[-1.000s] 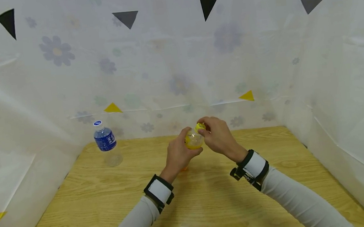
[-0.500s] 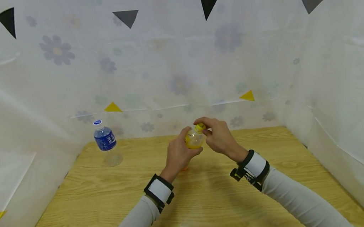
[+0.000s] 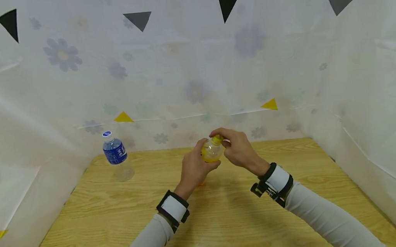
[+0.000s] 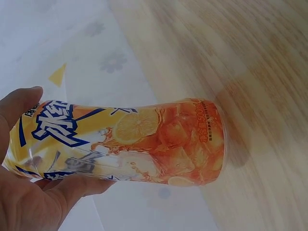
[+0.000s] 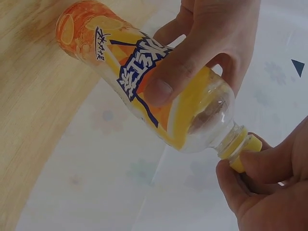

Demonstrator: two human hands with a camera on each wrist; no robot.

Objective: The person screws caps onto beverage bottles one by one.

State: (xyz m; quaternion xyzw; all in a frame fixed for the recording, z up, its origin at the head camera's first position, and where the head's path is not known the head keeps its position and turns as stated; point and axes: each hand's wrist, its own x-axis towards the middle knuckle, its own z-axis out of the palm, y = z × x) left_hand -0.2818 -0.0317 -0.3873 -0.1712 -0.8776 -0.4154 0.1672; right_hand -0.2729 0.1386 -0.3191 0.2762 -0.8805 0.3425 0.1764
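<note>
A clear plastic drink bottle [image 5: 144, 77] has a yellow and orange label with printed lemon slices and blue lettering. My left hand [image 3: 192, 166] grips it around the upper body, fingers on one side and thumb on the other. At the bottle's neck, my right hand [image 3: 237, 147] pinches the yellow cap [image 5: 252, 143] between thumb and fingers. The right wrist view shows the cap against the neck, just beyond a yellow ring [image 5: 234, 143]; whether it is screwed tight cannot be told. In the left wrist view the bottle's lower part [image 4: 187, 139] looks intact, with its base near the wood surface.
A second clear bottle [image 3: 115, 155] with a blue label and white cap stands upright at the table's far left. The wooden table [image 3: 128, 214] is bordered by white floral sheeting [image 3: 194, 73] at the back and both sides.
My right index finger has moved left over the cap while the thumb has drawn back to the right, in a twisting motion. My left hand and the bottle have stayed almost still.
</note>
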